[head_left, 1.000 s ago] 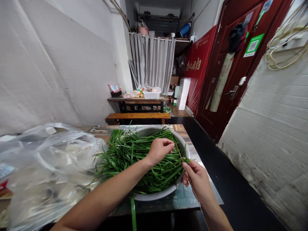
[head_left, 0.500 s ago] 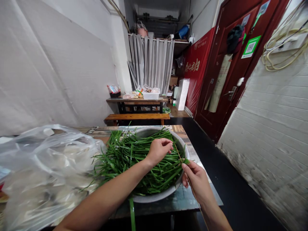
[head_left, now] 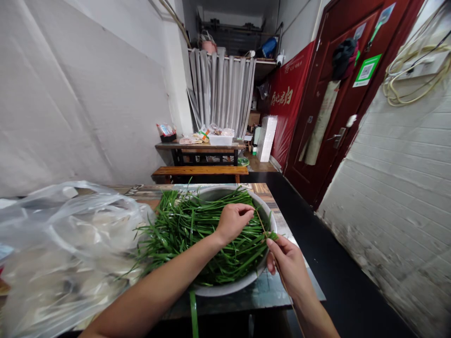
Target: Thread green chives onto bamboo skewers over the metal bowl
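Note:
A large metal basin point(head_left: 243, 284) on the table holds a heap of long green chives point(head_left: 207, 220), some spilling over its left rim. Above the heap, my left hand point(head_left: 235, 222) pinches one end of a thin tan strand point(head_left: 260, 219). At the basin's right rim, my right hand point(head_left: 287, 260) is closed on the strand, with the tips of some chives at its thumb and fingers. The strand runs between both hands and trails down past my right wrist. One broad green leaf point(head_left: 193, 312) hangs over the front of the basin.
A clear plastic bag point(head_left: 70, 253) with pale contents covers the table's left side. Beyond the table point(head_left: 278, 291) stand a wooden bench point(head_left: 200, 171) and another table with a white tub point(head_left: 221, 140). A red door point(head_left: 320, 108) is at right.
My left hand has shifted very slightly to the right, still pinching the strand. The right hand, basin and chives look nearly the same.

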Demonstrator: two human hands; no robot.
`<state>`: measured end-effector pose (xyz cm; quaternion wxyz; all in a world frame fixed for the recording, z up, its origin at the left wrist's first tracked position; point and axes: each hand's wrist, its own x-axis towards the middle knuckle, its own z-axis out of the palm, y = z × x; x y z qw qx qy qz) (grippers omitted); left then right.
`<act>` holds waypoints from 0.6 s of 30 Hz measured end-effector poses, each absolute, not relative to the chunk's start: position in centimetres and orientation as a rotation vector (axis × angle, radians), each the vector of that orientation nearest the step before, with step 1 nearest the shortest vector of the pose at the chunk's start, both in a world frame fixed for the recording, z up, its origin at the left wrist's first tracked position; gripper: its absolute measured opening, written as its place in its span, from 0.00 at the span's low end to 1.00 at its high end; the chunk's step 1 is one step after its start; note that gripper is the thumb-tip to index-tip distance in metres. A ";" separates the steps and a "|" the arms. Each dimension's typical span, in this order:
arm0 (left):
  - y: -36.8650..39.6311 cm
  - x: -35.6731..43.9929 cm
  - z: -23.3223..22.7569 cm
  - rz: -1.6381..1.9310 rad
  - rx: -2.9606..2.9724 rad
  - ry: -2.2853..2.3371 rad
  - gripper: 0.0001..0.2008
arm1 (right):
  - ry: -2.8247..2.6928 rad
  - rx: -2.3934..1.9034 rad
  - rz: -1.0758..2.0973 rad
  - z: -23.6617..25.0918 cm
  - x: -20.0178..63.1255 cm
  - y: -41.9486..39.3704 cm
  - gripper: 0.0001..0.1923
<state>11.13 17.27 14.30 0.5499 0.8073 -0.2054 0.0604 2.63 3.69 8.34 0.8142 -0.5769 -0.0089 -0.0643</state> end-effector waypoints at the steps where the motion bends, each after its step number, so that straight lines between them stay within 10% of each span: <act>1: 17.3 11.1 14.2 0.157 1.934 -0.502 0.12 | -0.020 -1.230 -0.138 8.3 2.6 3.7 0.10; 18: 18.7 8.3 16.7 -0.248 2.183 -1.076 0.12 | -0.018 -1.122 -0.202 7.8 3.0 4.0 0.13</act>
